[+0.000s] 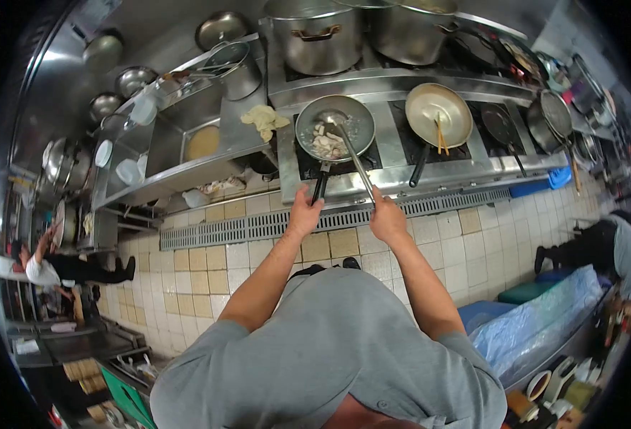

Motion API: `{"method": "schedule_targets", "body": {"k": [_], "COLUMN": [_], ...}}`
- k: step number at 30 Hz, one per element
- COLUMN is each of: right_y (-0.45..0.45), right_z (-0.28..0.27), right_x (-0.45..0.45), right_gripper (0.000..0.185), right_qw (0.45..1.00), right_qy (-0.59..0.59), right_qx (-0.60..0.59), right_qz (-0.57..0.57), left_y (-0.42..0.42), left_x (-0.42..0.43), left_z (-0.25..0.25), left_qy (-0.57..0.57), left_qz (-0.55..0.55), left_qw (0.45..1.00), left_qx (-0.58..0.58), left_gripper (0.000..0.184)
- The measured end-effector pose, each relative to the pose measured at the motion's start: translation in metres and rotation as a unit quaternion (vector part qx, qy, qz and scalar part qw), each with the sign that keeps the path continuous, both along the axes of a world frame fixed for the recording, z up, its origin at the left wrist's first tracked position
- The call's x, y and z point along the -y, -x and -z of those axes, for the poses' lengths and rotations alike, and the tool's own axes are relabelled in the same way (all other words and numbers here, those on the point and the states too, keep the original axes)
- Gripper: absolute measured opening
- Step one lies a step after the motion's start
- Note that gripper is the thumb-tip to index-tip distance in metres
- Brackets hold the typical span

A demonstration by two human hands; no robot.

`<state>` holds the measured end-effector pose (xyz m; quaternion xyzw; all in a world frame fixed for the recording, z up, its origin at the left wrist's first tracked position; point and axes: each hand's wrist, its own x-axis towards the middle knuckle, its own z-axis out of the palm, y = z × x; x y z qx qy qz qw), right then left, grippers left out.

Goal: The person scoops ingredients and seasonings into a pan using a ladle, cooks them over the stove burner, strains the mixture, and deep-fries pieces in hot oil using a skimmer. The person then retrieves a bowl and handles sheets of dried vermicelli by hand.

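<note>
Steel is gripped by the right hand (pixel 387 216), whose fingers are closed round the end of a long ladle (pixel 357 159). By the left hand (pixel 305 211), the black handle of a frying pan (pixel 363 129) is grasped. That pan is set on the stove (pixel 389 133), at upper centre of the frame, and pale pieces of food (pixel 327 145) are held in it, with the ladle's bowl dipped just beside them. Food has been put in the pan, and none is seen lifted out; from its paleness, cooking is judged to be not far along. To the right, chopsticks (pixel 440 136) are rested in a second pan (pixel 423 107). Behind, at the top, large pots (pixel 319 48) are lined up. No brand, label or writing can be read.
</note>
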<state>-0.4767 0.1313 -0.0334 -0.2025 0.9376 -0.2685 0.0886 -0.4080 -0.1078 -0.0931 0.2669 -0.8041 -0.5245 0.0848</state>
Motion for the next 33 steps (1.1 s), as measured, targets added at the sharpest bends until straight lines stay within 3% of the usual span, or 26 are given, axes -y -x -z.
{"method": "schedule_targets", "body": {"k": [1,2,4,8,9,11,12,13,14,16,18,19,20,21,22,23,24,25,26,27,28,29,30,31,32,33], "right_y": [0.002,0.0,-0.008,-0.029,-0.033,-0.046,-0.057,-0.071,-0.087,-0.128,-0.169,-0.188,-0.211,-0.238,-0.268,-0.296,-0.321,-0.346,-0.364,-0.401,-0.455,-0.513,-0.57,-0.613,-0.639,-0.68], "right_z": [0.003,0.004,0.004,0.006,0.004,-0.008,-0.012,-0.014,-0.02,-0.058,-0.093,-0.097,-0.115,-0.136,-0.14,-0.143,-0.144,-0.113,-0.063,-0.025,0.021,0.098,0.082,0.126,0.099,0.124], "right_x": [0.005,0.008,0.014,0.03,0.034,0.046,0.054,0.06,0.064,0.072,0.07,0.068,0.066,0.059,0.052,0.044,0.037,0.028,0.008,-0.009,-0.018,-0.022,0.022,0.039,0.063,0.083], "right_gripper": [0.06,0.06,0.06,0.06,0.061,0.061,0.061,0.06,0.06,0.048,0.035,0.034,0.035,0.033,0.033,0.022,0.014,0.012,0.01,0.006,0.014,0.035,0.063,0.077,0.078,0.074], "right_qw": [0.998,0.998,0.999,0.997,0.992,0.964,0.962,0.894,0.791,0.679,0.558,0.533,0.548,0.561,0.533,0.604,0.676,0.708,0.695,0.657,0.686,0.695,0.655,0.612,0.569,0.564], "right_qy": [-0.067,-0.064,0.037,0.024,0.08,0.213,0.214,0.366,0.509,0.606,0.71,0.729,0.723,0.734,0.764,0.725,0.665,0.53,0.361,0.268,0.137,0.01,0.001,-0.031,0.043,0.114], "right_qx": [0.01,0.006,0.004,0.031,0.051,0.123,0.119,0.206,0.278,0.343,0.359,0.364,0.349,0.324,0.26,0.175,0.105,-0.038,-0.161,-0.165,-0.131,0.067,0.204,0.334,0.356,0.294], "right_qz": [0.008,0.022,0.021,0.074,0.082,0.102,0.119,0.158,0.193,0.232,0.234,0.228,0.236,0.204,0.254,0.281,0.3,0.466,0.601,0.684,0.703,0.716,0.728,0.716,0.74,0.764], "left_y": [0.002,0.002,-0.003,-0.01,-0.013,-0.015,-0.014,-0.018,-0.023,-0.024,-0.026,-0.027,-0.03,-0.033,-0.037,-0.056,-0.07,-0.076,-0.073,-0.076,-0.078,-0.074,-0.074,-0.083,-0.094,-0.108], "left_x": [0.004,0.009,0.021,0.041,0.044,0.053,0.057,0.055,0.05,0.035,0.013,0.002,-0.012,-0.022,-0.033,-0.047,-0.062,-0.073,-0.09,-0.105,-0.116,-0.129,-0.143,-0.156,-0.169,-0.18], "left_z": [0.002,0.003,0.015,0.005,0.006,0.007,-0.006,-0.031,-0.055,-0.085,-0.114,-0.127,-0.125,-0.138,-0.15,-0.173,-0.186,-0.188,-0.191,-0.195,-0.186,-0.169,-0.154,-0.148,-0.147,-0.145], "left_qy": [-0.187,-0.183,-0.291,-0.335,-0.337,-0.078,-0.077,0.01,0.092,0.096,0.197,0.169,0.135,0.084,0.03,0.035,-0.041,-0.04,-0.032,-0.059,-0.006,-0.072,-0.134,-0.195,-0.195,-0.244], "left_qz": [0.015,0.029,0.062,0.117,0.133,0.182,0.199,0.252,0.304,0.378,0.459,0.517,0.524,0.561,0.598,0.616,0.638,0.653,0.661,0.679,0.696,0.71,0.714,0.702,0.71,0.7], "left_qw": [0.98,0.98,0.952,0.929,0.925,0.977,0.974,0.968,0.946,0.903,0.813,0.761,0.736,0.718,0.704,0.693,0.654,0.637,0.628,0.621,0.646,0.662,0.672,0.683,0.673,0.671], "left_qx": [0.071,0.068,0.076,0.109,0.114,0.077,0.078,0.005,-0.072,-0.182,-0.299,-0.352,-0.406,-0.404,-0.383,-0.374,-0.405,-0.408,-0.41,-0.386,-0.314,-0.231,-0.145,-0.061,-0.063,-0.012], "left_gripper": [0.058,0.058,0.056,0.053,0.053,0.055,0.055,0.056,0.057,0.061,0.057,0.055,0.046,0.039,0.034,0.032,0.027,0.03,0.035,0.024,0.019,0.019,0.02,0.021,0.021,0.019]}}
